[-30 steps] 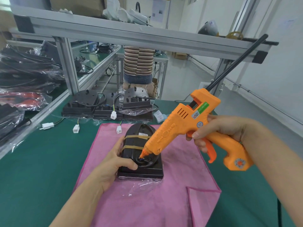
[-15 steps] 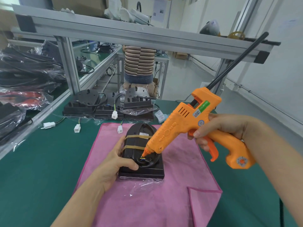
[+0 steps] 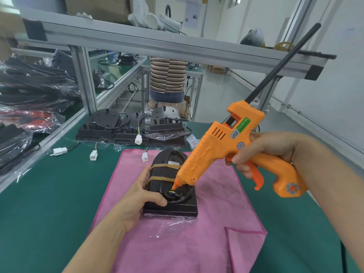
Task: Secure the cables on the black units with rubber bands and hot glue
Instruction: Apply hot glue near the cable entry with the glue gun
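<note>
- Left hand (image 3: 137,196) grips the near-left edge of the unit (image 3: 170,194) on the pink cloth (image 3: 197,243), thumb just beside the cable (image 3: 175,195).
- Right hand (image 3: 262,152) grips the glue gun (image 3: 232,154); nozzle slants down-left, tip at the cable exit.
- Unit's long axis runs away from the person; two rubber bands (image 3: 163,166) cross it.
- Judgement: thumb risks hot glue.
- Beyond: more units (image 3: 110,129) on the counter (image 3: 49,194).
</note>
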Motion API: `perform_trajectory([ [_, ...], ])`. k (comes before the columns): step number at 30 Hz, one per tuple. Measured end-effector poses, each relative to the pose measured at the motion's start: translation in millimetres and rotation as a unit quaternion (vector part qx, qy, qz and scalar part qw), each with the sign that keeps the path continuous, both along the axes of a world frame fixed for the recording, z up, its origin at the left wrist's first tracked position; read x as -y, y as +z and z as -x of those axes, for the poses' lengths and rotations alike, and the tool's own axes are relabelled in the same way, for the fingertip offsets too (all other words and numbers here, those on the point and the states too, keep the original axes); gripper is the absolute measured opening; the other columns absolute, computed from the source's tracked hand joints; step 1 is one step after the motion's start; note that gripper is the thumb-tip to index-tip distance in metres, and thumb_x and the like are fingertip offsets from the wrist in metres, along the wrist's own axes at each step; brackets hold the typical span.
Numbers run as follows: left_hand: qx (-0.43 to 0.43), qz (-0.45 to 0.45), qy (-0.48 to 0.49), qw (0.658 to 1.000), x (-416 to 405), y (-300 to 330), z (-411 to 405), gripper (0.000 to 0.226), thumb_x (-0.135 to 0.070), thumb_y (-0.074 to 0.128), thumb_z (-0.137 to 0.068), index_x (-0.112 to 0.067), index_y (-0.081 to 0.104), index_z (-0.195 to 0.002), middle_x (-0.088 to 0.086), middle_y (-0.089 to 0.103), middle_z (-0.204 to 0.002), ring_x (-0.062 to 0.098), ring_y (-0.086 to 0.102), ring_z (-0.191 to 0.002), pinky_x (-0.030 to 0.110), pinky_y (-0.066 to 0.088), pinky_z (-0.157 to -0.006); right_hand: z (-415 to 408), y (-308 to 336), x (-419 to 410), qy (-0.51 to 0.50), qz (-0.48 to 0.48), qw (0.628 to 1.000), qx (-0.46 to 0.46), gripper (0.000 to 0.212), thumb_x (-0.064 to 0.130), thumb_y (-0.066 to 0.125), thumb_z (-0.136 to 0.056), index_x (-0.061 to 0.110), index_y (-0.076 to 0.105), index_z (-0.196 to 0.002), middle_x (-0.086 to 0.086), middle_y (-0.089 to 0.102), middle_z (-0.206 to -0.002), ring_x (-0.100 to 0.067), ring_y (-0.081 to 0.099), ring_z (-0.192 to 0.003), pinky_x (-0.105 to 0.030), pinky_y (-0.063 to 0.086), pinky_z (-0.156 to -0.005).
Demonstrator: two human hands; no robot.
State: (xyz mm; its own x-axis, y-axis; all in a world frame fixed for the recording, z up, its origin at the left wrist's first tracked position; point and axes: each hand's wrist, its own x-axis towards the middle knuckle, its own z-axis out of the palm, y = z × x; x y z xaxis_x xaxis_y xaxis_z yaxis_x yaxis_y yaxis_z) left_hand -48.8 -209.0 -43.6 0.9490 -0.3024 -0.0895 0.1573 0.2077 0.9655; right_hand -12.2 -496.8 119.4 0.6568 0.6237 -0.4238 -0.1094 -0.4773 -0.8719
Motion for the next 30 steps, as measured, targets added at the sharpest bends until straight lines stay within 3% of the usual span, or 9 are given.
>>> perform_trajectory([
  [6,0.003,0.001,-0.003,1.0,0.0,-1.6,-1.4,0.088,0.006,0.067,-0.044,-0.038,0.059,-0.119,0.002,0.07,-0.111,0.017,0.069,-0.087,0.023,0.053,-0.062,-3.1,5.7,-5.5,0.005,0.025,0.999,0.023,0.008,0.013,0.072,-0.079,0.013,0.071,-0.086,-0.009,0.061,-0.065,-0.021,0.06,-0.059,-0.034,0.054,-0.064],
  [13,-0.004,0.004,-0.001,1.0,-0.4,-2.7,-1.9,0.081,0.005,0.068,-0.044,-0.048,0.064,-0.106,-0.004,0.072,-0.106,0.013,0.069,-0.085,0.022,0.053,-0.061,-2.9,6.0,-9.7,0.004,0.019,0.999,0.03,0.006,0.01,0.071,-0.079,0.012,0.07,-0.085,-0.01,0.061,-0.064,-0.02,0.06,-0.058,-0.035,0.054,-0.064],
  [15,-0.01,0.006,0.003,1.0,-0.7,-3.3,-2.2,0.08,0.005,0.067,-0.043,-0.051,0.066,-0.1,-0.009,0.073,-0.1,0.01,0.07,-0.083,0.02,0.053,-0.06,-3.5,5.5,-10.5,0.005,0.026,0.999,0.028,0.014,0.013,0.074,-0.077,0.007,0.068,-0.088,-0.012,0.061,-0.065,-0.022,0.06,-0.058,-0.034,0.054,-0.064],
  [19,-0.012,0.003,0.007,1.0,-1.2,-3.3,-2.1,0.083,0.005,0.068,-0.042,-0.047,0.064,-0.107,-0.004,0.072,-0.105,0.012,0.069,-0.086,0.02,0.053,-0.061,-3.9,5.3,-11.9,0.004,0.027,0.999,0.028,0.02,0.014,0.075,-0.075,0.005,0.068,-0.092,-0.012,0.061,-0.065,-0.022,0.061,-0.059,-0.033,0.054,-0.063],
  [23,-0.008,0.008,0.002,1.0,-0.3,-3.2,-1.8,0.082,0.006,0.066,-0.043,-0.047,0.064,-0.105,-0.016,0.073,-0.096,-0.002,0.068,-0.08,0.014,0.051,-0.057,-3.0,4.5,-11.8,0.017,0.012,1.0,0.016,0.019,0.016,0.075,-0.076,0.009,0.069,-0.092,-0.01,0.061,-0.064,-0.021,0.061,-0.059,-0.035,0.054,-0.065],
  [30,-0.002,0.005,0.003,1.0,0.5,2.4,0.5,0.087,0.005,0.066,-0.042,-0.04,0.06,-0.116,-0.001,0.071,-0.108,0.014,0.068,-0.089,0.024,0.052,-0.067,-0.6,0.4,-2.3,0.012,0.016,1.0,-0.002,0.015,0.015,0.073,-0.077,0.011,0.071,-0.092,-0.009,0.061,-0.066,-0.021,0.061,-0.06,-0.033,0.054,-0.064],
])
